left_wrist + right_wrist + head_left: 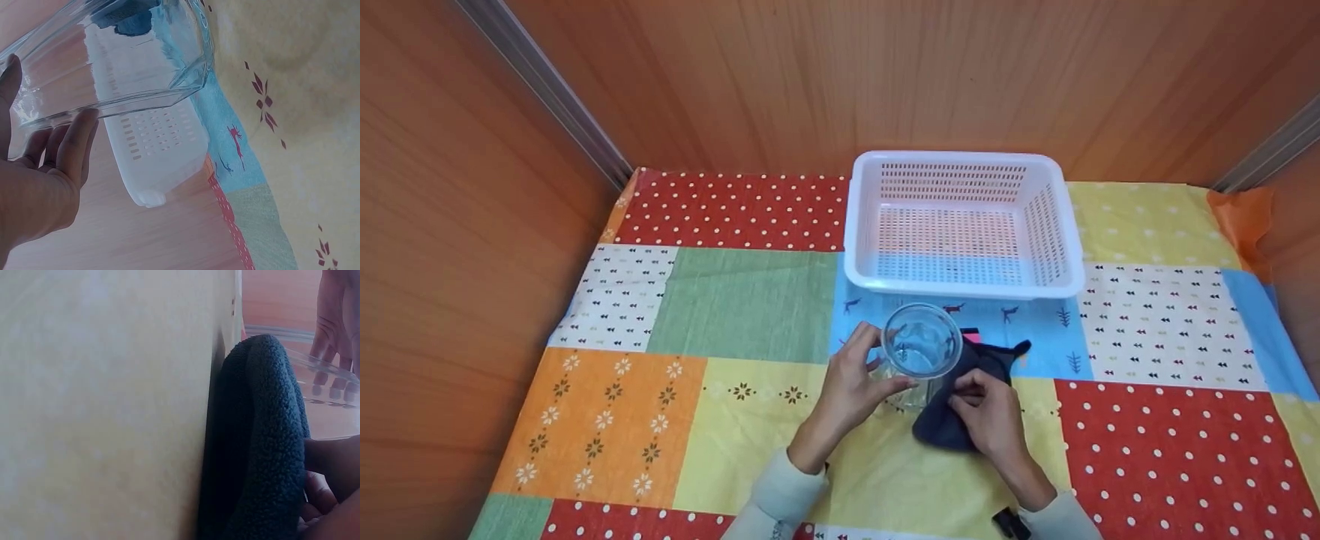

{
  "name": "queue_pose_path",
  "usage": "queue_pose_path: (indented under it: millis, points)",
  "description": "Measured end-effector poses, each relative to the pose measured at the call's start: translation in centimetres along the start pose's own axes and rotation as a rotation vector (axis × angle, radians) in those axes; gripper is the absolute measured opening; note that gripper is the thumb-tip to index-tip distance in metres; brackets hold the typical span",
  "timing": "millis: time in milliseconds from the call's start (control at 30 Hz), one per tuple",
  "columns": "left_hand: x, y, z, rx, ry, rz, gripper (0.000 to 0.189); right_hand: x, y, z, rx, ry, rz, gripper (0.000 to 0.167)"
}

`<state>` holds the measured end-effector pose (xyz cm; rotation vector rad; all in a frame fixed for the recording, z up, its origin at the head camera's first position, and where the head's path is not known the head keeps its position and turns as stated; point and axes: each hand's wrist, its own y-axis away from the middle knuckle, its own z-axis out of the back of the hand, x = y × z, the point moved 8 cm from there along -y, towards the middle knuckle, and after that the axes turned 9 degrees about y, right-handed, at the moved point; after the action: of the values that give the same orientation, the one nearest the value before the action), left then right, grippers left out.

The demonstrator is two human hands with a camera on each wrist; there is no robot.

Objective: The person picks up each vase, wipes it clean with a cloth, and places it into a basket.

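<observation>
A clear drinking glass [921,346] is upright near the middle of the table, its round mouth facing the head camera. My left hand [847,386] grips its side, thumb toward me and fingers around the far side. In the left wrist view the glass [152,76] shows flat facets along its wall. Just right of it lies a dark navy cloth [939,426], folded, with a small loop at its far corner. My right hand [991,411] pinches this cloth between thumb and fingers. The right wrist view shows its thick, fuzzy pile [275,422].
A white plastic basket [855,225] with slotted walls stands behind the glass, near the wooden back wall [780,82]. Patchwork cloth [750,300] covers the table. Wooden panels [457,247] rise on both sides. A small black item [1011,523] sits by the right cuff.
</observation>
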<state>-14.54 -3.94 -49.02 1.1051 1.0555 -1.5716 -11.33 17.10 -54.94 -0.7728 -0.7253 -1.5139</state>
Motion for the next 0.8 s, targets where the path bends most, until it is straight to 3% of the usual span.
queue_pose_path:
  millis: [400,800]
  points:
    - [0.2,0.0,0.1,-0.005,-0.024,-0.001,0.057,2.0,0.3,1.2,-0.069,-0.062,0.013,0.015]
    - [0.2,0.1,0.1,0.005,-0.030,-0.001,0.057,5.4,0.5,2.9,-0.155,-0.118,0.116,0.018]
